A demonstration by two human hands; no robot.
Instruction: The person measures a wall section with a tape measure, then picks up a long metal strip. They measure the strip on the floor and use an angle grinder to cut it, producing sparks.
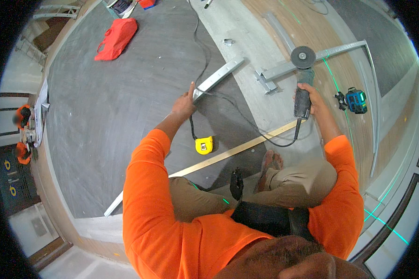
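Observation:
My right hand (314,98) is wrapped round an angle grinder (302,101), its cutting disc (299,63) pointing away from me. The grinder's cord (265,136) loops down from its tail and runs left, passing near my left hand. With my left hand (184,105) I hold the near end of a short silver metal channel (219,77) low over the floor; the index finger lies along it. The channel's far end reaches onto the pale floor strip. The disc is apart from this channel. Just below my left hand lies a yellow tape measure (204,145) with a black strap.
A wooden strip (237,149) crosses the floor before my feet. More metal channels (288,69) lie ahead right, beside a blue laser level (356,100) casting green lines. A red bag (118,39) lies far left. Two people in orange (23,151) are at the left edge.

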